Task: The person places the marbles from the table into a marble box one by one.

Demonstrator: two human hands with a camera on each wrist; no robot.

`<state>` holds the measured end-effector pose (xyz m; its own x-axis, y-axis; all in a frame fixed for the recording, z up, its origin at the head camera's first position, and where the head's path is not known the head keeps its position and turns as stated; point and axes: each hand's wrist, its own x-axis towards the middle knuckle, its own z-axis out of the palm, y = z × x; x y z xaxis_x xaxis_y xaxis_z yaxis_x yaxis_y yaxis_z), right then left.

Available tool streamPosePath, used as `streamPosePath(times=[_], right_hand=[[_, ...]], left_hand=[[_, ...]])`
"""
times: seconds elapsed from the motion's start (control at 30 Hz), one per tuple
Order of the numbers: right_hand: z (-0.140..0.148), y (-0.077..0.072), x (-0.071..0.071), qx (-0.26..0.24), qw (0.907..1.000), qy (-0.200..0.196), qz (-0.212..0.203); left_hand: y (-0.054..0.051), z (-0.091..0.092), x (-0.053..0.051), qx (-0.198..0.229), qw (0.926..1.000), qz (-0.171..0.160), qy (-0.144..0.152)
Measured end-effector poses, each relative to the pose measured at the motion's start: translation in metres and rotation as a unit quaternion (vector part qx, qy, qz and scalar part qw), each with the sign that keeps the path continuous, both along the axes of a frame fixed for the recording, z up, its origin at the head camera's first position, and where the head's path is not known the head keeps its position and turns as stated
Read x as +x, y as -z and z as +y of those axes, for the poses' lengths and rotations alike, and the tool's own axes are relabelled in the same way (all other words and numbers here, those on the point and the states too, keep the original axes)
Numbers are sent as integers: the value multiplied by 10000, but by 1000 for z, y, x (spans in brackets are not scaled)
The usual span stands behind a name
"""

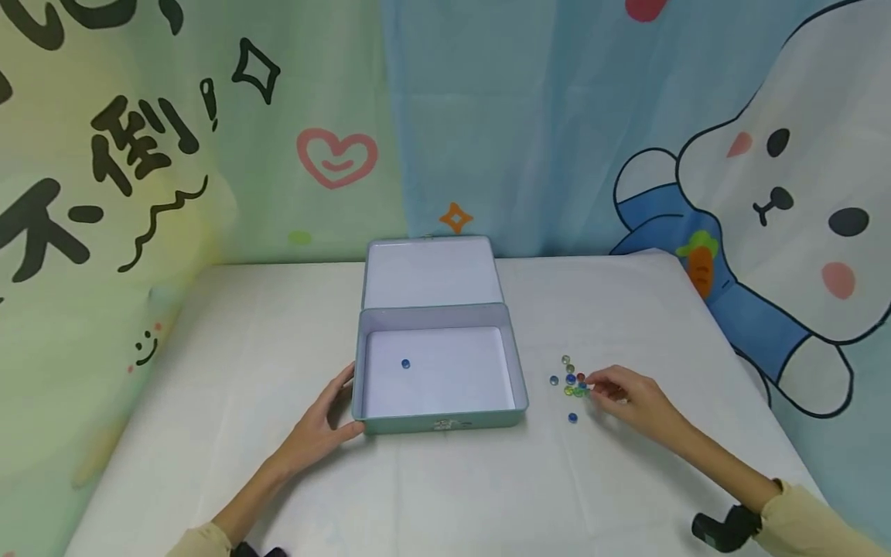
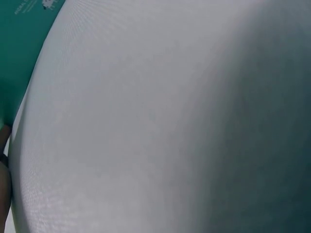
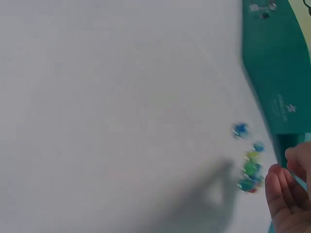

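White-covered worktop (image 1: 480, 495), printed backdrop (image 1: 473, 116) behind. Lidded box (image 1: 411, 425) open, one marble (image 1: 406, 363) inside; loose marbles (image 1: 571, 379) right of it, handily near. Left hand (image 1: 322, 427), fingers extended, touches box's side, probably steadying it; right hand (image 1: 639, 401) bent beside marbles, grip unclear.

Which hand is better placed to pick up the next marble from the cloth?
Probably the right hand: its fingers are already beside the marble cluster. The left hand touches the box at its left side, with the box between it and the marbles.
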<state>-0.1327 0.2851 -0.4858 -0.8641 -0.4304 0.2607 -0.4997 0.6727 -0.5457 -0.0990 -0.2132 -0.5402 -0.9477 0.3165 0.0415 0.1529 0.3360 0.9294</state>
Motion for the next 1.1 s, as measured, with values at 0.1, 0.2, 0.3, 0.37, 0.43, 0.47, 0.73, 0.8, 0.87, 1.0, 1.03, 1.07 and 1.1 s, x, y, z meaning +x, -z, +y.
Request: streamPosePath(times=[0.1,0.2,0.3,0.37,0.43,0.47,0.73,0.8,0.87,1.0,1.03,1.07,1.1], right_hand=[[3,11,15,-159,9996,-189,119],[-3,20,22,-310,9987,-370,162],[-9,24,23,-268,9980,-479,311],[-12,25,23,-68,9980,-493,392],[-15,25,23,270,9973,-477,488],[-16,25,23,457,9966,-453,518],[-20,24,20,1072,9903,-464,752],[-20,25,19,1044,9905,-488,745],[-19,26,18,1015,9909,-510,724],[-18,27,17,918,9922,-544,638],[-18,28,17,890,9924,-555,643],[-17,28,17,863,9926,-566,642],[-17,29,18,847,9926,-578,651]], left_hand=[[0,3,-2,-53,10000,32,-48],[0,1,0,-52,9999,58,-83],[-1,1,2,-7,10000,34,-55],[-2,1,2,-3,10000,21,-48],[-2,2,2,1,10000,25,-43],[-1,2,2,10,10000,32,-40],[-2,3,-1,-24,9999,91,-39],[-2,3,-1,-21,9999,92,-44],[-3,3,-1,-15,9999,103,-40],[-3,3,-1,6,9999,124,-18],[-3,3,-1,6,9999,129,-18],[-2,3,-1,4,9999,137,-18],[-2,3,-1,-10,9999,144,-18]])
